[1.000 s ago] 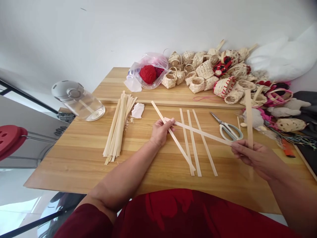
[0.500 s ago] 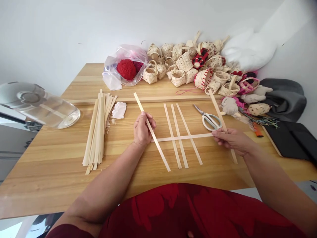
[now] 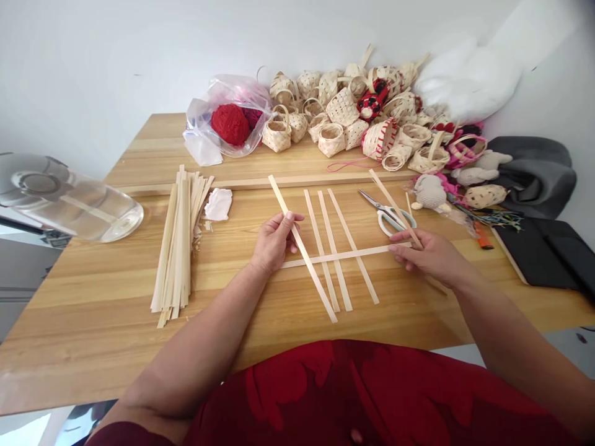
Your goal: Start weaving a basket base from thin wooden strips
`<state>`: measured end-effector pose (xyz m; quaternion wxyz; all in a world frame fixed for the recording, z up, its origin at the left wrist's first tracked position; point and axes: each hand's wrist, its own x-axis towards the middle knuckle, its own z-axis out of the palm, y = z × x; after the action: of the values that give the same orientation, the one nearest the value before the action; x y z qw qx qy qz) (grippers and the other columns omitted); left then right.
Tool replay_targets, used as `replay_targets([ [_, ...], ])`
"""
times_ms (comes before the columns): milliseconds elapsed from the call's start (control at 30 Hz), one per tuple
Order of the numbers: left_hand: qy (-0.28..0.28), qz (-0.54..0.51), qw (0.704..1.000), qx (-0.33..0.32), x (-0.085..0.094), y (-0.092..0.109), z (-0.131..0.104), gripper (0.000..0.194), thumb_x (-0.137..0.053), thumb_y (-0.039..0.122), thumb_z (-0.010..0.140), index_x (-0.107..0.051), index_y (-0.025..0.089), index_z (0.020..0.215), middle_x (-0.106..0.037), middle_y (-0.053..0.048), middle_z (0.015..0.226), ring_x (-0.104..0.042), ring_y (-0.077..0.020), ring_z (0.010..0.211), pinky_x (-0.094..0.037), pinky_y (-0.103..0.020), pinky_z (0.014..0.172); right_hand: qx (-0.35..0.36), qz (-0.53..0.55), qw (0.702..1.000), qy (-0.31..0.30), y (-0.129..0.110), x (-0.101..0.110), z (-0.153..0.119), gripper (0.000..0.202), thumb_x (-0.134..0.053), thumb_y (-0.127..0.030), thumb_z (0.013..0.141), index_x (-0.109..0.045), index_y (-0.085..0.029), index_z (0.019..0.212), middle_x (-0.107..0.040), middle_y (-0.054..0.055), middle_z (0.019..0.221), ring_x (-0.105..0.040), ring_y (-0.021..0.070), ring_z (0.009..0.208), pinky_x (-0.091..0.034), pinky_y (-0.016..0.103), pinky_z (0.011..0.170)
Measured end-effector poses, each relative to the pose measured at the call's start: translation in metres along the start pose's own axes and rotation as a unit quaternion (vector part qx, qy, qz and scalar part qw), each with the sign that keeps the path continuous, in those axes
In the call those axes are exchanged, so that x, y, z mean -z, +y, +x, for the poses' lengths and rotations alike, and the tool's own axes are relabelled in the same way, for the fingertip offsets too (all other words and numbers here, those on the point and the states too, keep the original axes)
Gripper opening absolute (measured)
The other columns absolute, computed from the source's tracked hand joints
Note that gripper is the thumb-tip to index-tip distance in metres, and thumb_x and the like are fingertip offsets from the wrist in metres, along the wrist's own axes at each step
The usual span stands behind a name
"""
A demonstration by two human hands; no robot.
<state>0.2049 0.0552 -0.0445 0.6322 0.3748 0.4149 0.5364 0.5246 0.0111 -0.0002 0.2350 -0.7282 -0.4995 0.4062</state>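
Lying crosswise near the tabletop's middle, a horizontal strip (image 3: 339,255) crosses 3 upright strips (image 3: 334,251). The right hand (image 3: 430,254) pinches its right end and another slanted strip (image 3: 390,204); the left hand (image 3: 274,241) pinches a diagonal strip (image 3: 302,248). Scissors (image 3: 388,214) lie just beyond the right hand; a strip bundle (image 3: 179,241) lies toward the left edge.

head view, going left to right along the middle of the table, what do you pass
clear jar → bundle of strips → white scrap → left hand → three laid strips → scissors → right hand → black pad
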Motion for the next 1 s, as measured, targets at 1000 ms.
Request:
replay_targets([
  [1000,-0.057,0.034,0.998,-0.010,0.001,-0.002,0.003,0.048,-0.085,0.054,0.073,-0.075,0.013,0.094,-0.062,0.001,0.073,-0.059,-0.0065,0.052,-0.052,-0.018,0.048,-0.002,0.109,0.988,-0.109,-0.056,-0.058,-0.020,0.016,-0.077,-0.029,0.078,-0.066,-0.018,0.081,-0.068,0.000,0.066,-0.058,0.0086,0.051,-0.041,0.018,0.043],
])
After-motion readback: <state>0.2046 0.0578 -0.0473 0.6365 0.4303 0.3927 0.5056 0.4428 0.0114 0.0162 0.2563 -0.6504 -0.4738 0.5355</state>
